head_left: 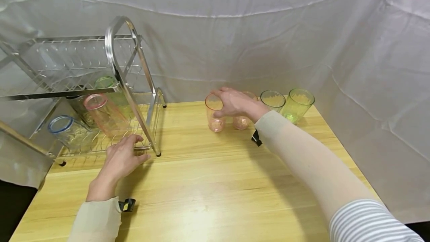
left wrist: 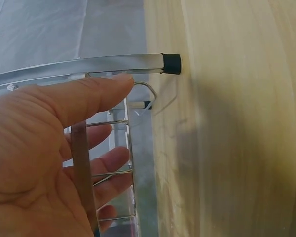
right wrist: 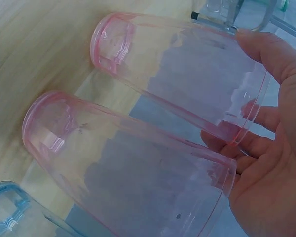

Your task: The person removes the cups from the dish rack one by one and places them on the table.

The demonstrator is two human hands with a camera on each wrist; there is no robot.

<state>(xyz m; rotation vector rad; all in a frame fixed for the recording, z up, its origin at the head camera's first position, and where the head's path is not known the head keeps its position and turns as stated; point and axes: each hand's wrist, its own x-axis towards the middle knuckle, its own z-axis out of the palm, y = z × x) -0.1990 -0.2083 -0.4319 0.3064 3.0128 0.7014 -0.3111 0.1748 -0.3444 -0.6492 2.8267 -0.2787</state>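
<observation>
By its upper part, my right hand [head_left: 236, 103] grips a clear pink glass [right wrist: 187, 74], thumb on one side and fingers on the other. A second pink glass [right wrist: 133, 158] stands right beside it, partly behind the hand in the head view. My left hand [head_left: 121, 160] is at the front right lower corner of the metal dish rack [head_left: 147, 122]. In the left wrist view, a flat rack bar [left wrist: 80, 158] passes between that hand's thumb and its fingers, which curl behind it.
A dark-rimmed glass [head_left: 273, 102] and a green glass [head_left: 299, 107] continue the row rightward along the back wall. On the rack's lower shelf are a blue-rimmed glass [head_left: 72, 133], a pink glass [head_left: 106, 115], a green glass [head_left: 122, 104] and a dark one. Grey cloth [head_left: 201, 47] hangs behind the wooden table [head_left: 201, 182].
</observation>
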